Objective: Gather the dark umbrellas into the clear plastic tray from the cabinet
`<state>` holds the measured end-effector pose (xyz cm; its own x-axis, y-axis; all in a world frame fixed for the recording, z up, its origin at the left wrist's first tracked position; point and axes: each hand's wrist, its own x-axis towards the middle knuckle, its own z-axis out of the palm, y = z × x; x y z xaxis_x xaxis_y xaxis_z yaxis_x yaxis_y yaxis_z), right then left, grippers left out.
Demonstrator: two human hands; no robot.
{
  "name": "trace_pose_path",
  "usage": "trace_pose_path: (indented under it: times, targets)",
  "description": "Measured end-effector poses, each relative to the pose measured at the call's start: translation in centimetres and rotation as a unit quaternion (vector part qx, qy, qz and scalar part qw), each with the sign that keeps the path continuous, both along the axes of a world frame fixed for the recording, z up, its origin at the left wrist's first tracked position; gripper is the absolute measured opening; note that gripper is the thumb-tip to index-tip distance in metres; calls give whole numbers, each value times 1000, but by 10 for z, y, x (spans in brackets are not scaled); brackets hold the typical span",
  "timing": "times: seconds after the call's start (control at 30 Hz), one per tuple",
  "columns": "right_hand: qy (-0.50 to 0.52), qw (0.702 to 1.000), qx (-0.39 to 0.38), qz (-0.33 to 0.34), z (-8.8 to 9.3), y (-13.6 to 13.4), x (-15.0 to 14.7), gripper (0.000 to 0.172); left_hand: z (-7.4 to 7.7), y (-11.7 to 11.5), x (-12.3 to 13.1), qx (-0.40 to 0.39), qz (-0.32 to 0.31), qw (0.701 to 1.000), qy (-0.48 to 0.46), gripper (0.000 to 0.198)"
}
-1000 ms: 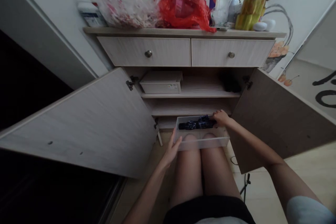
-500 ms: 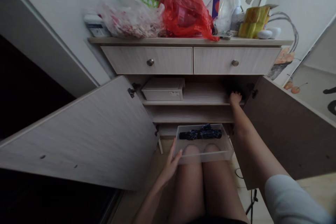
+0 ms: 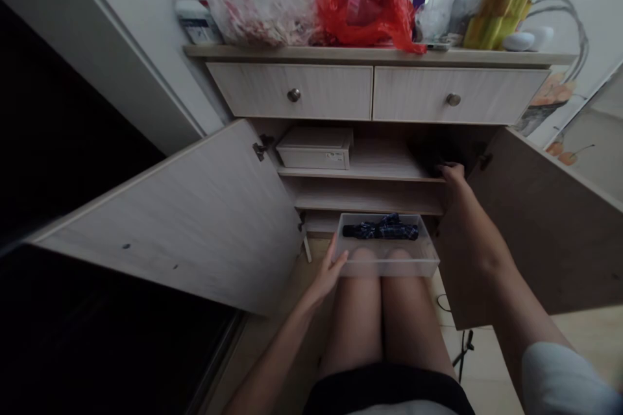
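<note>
While the left hand (image 3: 332, 270) holds a tray (image 3: 389, 268) by its left edge, the right hand (image 3: 453, 173) is inside the cabinet, at the right end of the upper shelf (image 3: 379, 159). Left grip: clamped on the tray wall, thumb near the front left corner. Right grip: fingers at a dark bundle (image 3: 431, 149) by the shelf's front edge; can't tell if clamped on it or only touching. Bundle sits in shadow, shape unclear.

Tray is see-through, above the knees. Umbrella (image 3: 382, 229), folded, dark checked, lies inside it along the back edge, black end toward the left edge. White box (image 3: 315, 150) on the same shelf, left end, well apart from the bundle. Left door (image 3: 195, 227) and right door (image 3: 549, 233) both swung outward.

Cabinet top (image 3: 379, 54): bottle (image 3: 197, 23) at left corner, clear bag (image 3: 267, 13) just beside it, red bag (image 3: 363, 3) near the middle, yellow pack (image 3: 499, 16) toward the right corner. Black strap (image 3: 463, 353) on the floor, below the right door.
</note>
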<state>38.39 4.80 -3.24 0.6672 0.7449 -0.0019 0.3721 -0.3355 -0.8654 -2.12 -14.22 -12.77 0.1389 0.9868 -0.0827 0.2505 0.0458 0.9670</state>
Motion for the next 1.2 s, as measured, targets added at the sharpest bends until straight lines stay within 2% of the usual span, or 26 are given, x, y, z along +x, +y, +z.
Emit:
trace_pose_path:
  times: [0.13,0.23,0.33,0.5,0.6,0.73,0.87,0.93,1.07,1.17,1.2]
  targets:
    - [78,995,23,65,-4,-47,-6,26,4,0,1,3,-16,1000,0,81]
    - [164,975,45,143,-11,-90,-11,22,5,2,1,-2,-17,1000,2,80]
    - [207,950,40,231,-18,-127,-17,31,7,2,2,-13,-10,1000,11,78]
    - [163,917,-20,364,-29,-164,-30,53,10,1,3,-16,-16,1000,10,80]
    - [141,897,-34,417,-38,-170,-39,53,9,0,2,-17,-21,1000,9,84]
    - [101,886,-25,452,-50,-165,-46,48,6,1,2,-12,-19,1000,6,80]
    - [-41,877,-17,479,-58,-153,-45,33,4,0,2,-5,-18,1000,-8,77]
    - [-137,859,-11,494,-61,-149,-44,26,4,0,2,1,-20,1000,-8,75]
    - [-283,818,-52,499,-63,-145,-45,26,5,1,2,2,-18,1000,6,73]
    - [-280,778,-80,556,-57,-133,-40,27,6,1,3,1,-17,1000,18,73]
    - [-256,778,-76,569,-52,-126,-36,27,6,2,3,2,-17,1000,22,74]
